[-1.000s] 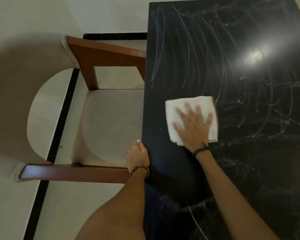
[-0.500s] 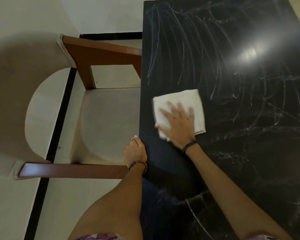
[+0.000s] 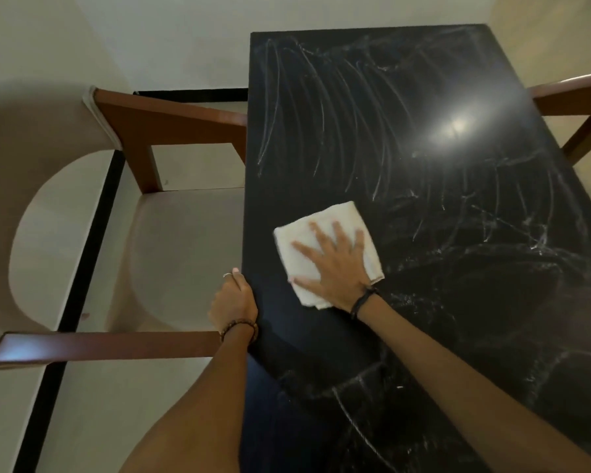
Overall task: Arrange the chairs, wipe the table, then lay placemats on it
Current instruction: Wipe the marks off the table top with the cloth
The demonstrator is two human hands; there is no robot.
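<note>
The table [image 3: 423, 97] is glossy black, streaked with pale curved smears. The folded cloth [image 3: 335, 216] is white. The left chair [image 3: 185, 254] has a beige seat and reddish-brown wooden arms. The floor [image 3: 93, 404] is cream with a black stripe.

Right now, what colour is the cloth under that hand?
White, the folded cloth on the black table, seen from the head view.

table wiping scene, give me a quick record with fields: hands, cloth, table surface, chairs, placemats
right hand: right hand pressed flat on the cloth, fingers spread
left hand: left hand grips the table's left edge
cloth: white cloth, folded, near the left edge
table surface: black table, streaked with wipe marks
chairs: chair at left; another chair's arm at right
placemats: none visible
</note>
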